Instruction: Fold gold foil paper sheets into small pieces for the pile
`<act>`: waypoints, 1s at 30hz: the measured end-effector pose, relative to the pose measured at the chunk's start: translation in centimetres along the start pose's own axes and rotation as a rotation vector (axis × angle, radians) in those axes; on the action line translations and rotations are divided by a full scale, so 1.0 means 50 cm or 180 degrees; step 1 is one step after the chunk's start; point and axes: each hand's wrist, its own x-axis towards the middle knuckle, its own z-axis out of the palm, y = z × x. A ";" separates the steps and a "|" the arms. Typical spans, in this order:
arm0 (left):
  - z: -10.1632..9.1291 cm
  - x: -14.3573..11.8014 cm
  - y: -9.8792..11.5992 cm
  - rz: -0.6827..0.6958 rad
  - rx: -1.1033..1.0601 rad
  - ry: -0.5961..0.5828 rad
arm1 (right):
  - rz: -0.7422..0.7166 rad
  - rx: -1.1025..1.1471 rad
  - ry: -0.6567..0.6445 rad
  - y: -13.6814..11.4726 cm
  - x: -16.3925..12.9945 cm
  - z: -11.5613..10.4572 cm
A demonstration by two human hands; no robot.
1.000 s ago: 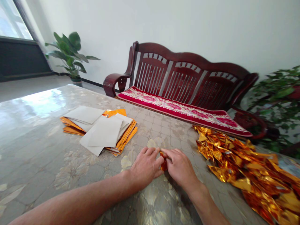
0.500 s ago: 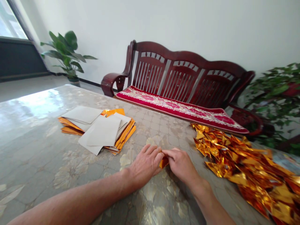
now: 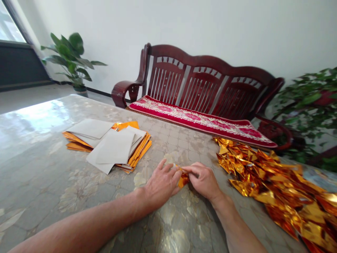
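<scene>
Lower centre, I see small, shiny orange foil paper (image 3: 183, 180); my left hand (image 3: 163, 180) lies loosely spread against it, my right hand (image 3: 204, 180) pinches its edge.

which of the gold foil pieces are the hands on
The small gold foil piece between the left hand and right hand, touched by both; the others lie apart, in the heap at far right or the stack of sheets at left.

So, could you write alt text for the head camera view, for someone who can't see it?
A person's left hand and right hand handle a small gold foil piece on a patterned table. Pale-backed gold sheets lie left, a heap of folded foil pieces right, a dark-red wooden bench behind.
</scene>
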 end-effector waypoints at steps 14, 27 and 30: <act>-0.003 0.000 -0.002 -0.0019 -0.0045 -0.0106 | -0.0105 0.0242 0.0391 0.033 -0.009 0.007; -0.005 -0.002 0.009 -0.0096 0.0035 0.0063 | -0.1030 -0.0771 0.0143 0.012 -0.009 -0.010; -0.011 -0.006 0.019 0.0160 0.0123 0.0248 | -0.0984 -0.0935 -0.0007 0.005 -0.006 -0.009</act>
